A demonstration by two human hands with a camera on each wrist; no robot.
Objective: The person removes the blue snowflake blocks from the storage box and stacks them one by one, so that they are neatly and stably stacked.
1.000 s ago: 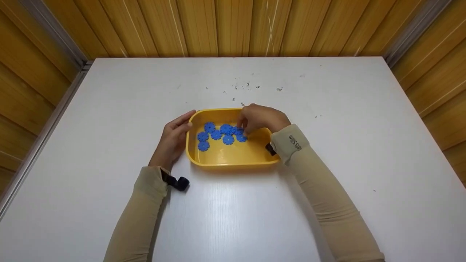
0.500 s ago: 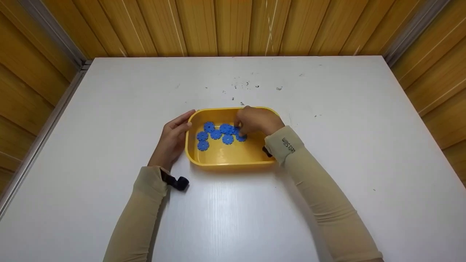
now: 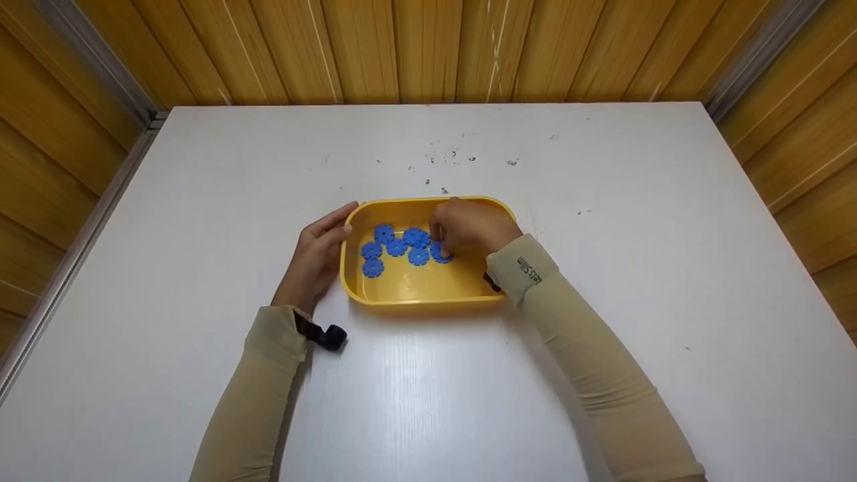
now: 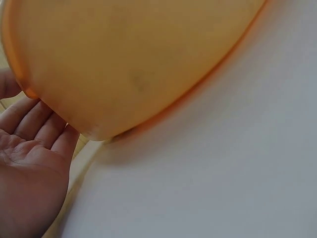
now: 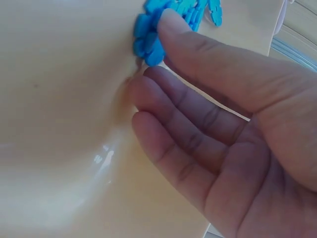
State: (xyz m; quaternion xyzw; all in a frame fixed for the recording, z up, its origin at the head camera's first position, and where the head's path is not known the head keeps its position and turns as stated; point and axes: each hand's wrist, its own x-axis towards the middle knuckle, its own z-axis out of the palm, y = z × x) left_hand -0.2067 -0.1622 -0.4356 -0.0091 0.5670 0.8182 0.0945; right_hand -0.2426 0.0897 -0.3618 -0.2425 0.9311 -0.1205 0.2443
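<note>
A yellow plastic tray [image 3: 428, 304] sits on the white table, with several blue notched discs [image 3: 373, 268] lying flat along its left and far parts. My left hand [image 3: 320, 258] grips the tray's left end, thumb at the rim and fingers against the outer wall; the left wrist view shows those fingers under the rim. Inside the tray, my right hand [image 3: 472, 224] pinches a blue notched disc [image 3: 440, 252] at the right end of the group. In the right wrist view the thumb presses on blue discs [image 5: 148, 39], the index fingertip is hidden, and the other fingers curl loosely.
The white table [image 3: 415, 402] extends on all sides of the tray, with dark specks [image 3: 472, 159] beyond it. Yellow wood-like panels [image 3: 428, 53] stand behind the table and at both sides. A small black camera [image 3: 331, 337] hangs at the left wrist.
My right hand has shifted slightly left and down into the tray, and the discs at its fingertips have shifted a little. The left hand keeps its hold on the tray.
</note>
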